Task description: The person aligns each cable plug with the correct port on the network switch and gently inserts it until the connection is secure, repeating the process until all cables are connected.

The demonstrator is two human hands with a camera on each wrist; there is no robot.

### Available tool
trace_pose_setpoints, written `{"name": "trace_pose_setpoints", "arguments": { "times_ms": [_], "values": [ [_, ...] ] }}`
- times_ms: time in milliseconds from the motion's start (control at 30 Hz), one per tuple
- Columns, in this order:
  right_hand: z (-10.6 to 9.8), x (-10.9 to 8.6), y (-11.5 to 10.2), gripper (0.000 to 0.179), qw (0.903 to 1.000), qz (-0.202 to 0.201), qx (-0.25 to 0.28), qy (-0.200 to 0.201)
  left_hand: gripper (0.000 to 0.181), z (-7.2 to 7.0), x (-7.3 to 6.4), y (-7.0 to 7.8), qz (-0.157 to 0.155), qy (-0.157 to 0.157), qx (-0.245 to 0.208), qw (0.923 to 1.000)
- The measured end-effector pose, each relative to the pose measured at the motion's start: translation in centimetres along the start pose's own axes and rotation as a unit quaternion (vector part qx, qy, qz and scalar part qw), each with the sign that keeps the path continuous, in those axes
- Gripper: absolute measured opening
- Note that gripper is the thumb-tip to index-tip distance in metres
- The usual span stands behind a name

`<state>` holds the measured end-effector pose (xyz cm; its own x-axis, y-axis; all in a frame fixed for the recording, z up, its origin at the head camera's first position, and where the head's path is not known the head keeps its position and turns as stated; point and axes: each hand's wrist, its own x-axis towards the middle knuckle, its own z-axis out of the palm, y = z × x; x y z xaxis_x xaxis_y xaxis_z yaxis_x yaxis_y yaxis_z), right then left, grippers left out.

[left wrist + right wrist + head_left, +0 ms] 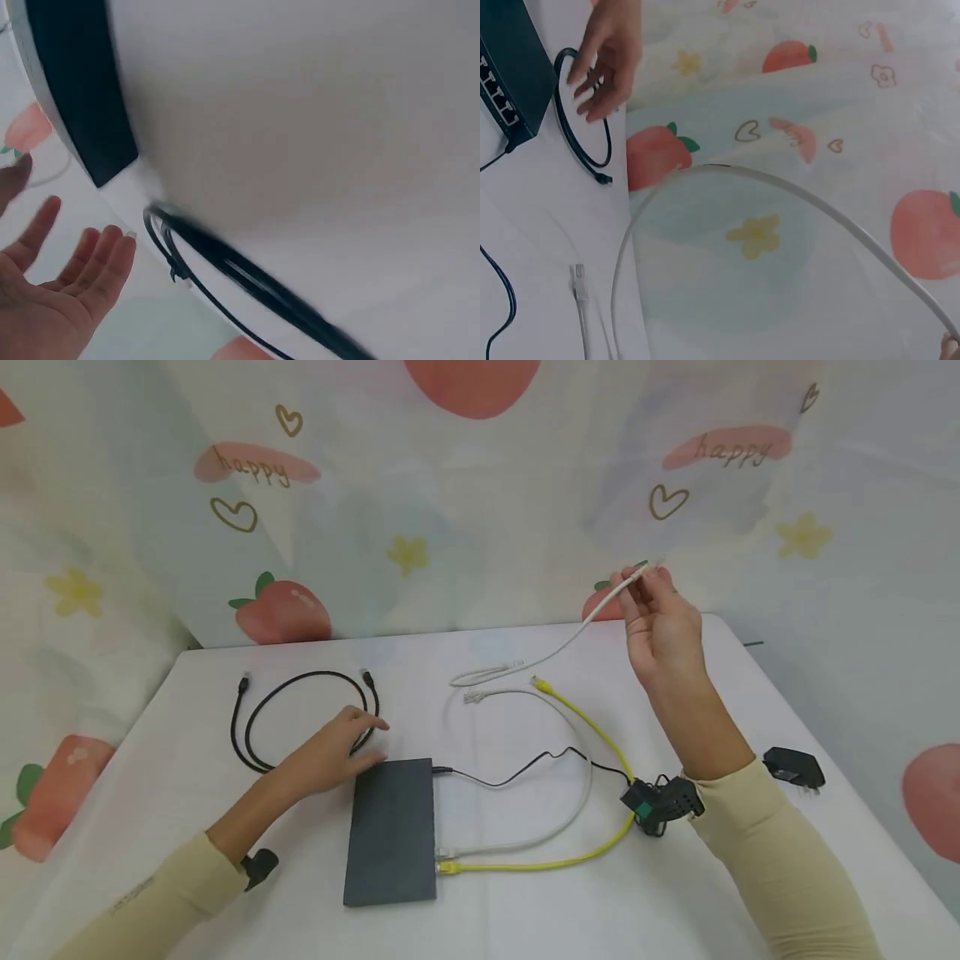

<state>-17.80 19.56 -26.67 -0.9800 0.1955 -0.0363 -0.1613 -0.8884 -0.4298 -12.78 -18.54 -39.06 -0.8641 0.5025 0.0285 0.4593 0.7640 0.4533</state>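
Note:
Raised over the back right of the table, my right hand (666, 631) pinches a white network cable (573, 633) near its plug end. The cable slopes down to the tabletop, where its other end lies, and arcs across the right wrist view. My left hand (330, 753) holds nothing; its fingers (97, 270) are spread and gently bent. It hovers between a coiled black cable (306, 675) and the far left corner of a flat dark network switch (392, 835). A row of ports shows on the switch's side in the right wrist view.
A yellow network cable (600, 732) and a grey-white cable (581, 802) run from the switch's right side. A thin black power cord (498, 783) leads right towards a bundle by the right wrist. A black power adapter (793, 767) lies near the table's right edge. Patterned cloth (480, 527) hangs behind.

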Motion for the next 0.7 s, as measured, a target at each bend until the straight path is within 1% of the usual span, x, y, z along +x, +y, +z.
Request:
{"name": "trace_pose_setpoints", "arguments": {
  "times_ms": [67,133,200,333,400,467,533,600,633,667,700],
  "values": [
    [-0.1,0.1,-0.4,0.024,0.9994,-0.035,-0.002,-0.004,0.042,0.5,-1.5,0.3,0.021,-0.006,-0.001,0.9998],
    [-0.2,0.2,-0.7,0.025,0.9972,-0.072,-0.016,-0.003,0.046,0.9,-2.9,0.5,0.038,-0.018,0.003,0.9991],
    [-0.5,0.1,-0.9,0.029,0.994,-0.104,-0.035,-0.004,0.051,1.1,-3.9,0.7,0.049,-0.035,0.009,0.9982],
    [-1.3,0.0,-1.0,0.033,0.9848,-0.154,-0.078,-0.011,0.056,1.3,-5.6,0.7,0.046,-0.081,-0.006,0.9956],
    [-1.6,-0.1,-1.0,0.035,0.9789,-0.18,-0.096,-0.015,0.062,1.4,-6.1,0.6,0.044,-0.103,-0.028,0.9933],
    [-1.8,-0.1,-0.9,0.038,0.9711,-0.207,-0.117,-0.019,0.07,1.5,-6.5,0.6,0.041,-0.118,-0.052,0.9908],
    [-2.0,-0.2,-0.7,0.039,0.9612,-0.239,-0.135,-0.028,0.077,1.6,-6.8,0.7,0.04,-0.128,-0.067,0.9887],
    [-2.2,-0.3,-0.5,0.037,0.9467,-0.273,-0.164,-0.046,0.082,1.7,-7.1,0.7,0.036,-0.134,-0.076,0.9874],
    [-2.3,-0.4,-0.3,0.035,0.938,-0.29,-0.18,-0.058,0.084,1.7,-7.2,0.8,0.034,-0.137,-0.081,0.9867],
    [-2.3,-0.5,-0.1,0.032,0.9261,-0.311,-0.201,-0.073,0.086,1.6,-7.3,0.8,0.035,-0.139,-0.082,0.9863],
    [-2.4,-0.6,0.1,0.03,0.9121,-0.331,-0.226,-0.087,0.087,1.6,-7.5,0.8,0.036,-0.139,-0.083,0.9861]
  ]
}}
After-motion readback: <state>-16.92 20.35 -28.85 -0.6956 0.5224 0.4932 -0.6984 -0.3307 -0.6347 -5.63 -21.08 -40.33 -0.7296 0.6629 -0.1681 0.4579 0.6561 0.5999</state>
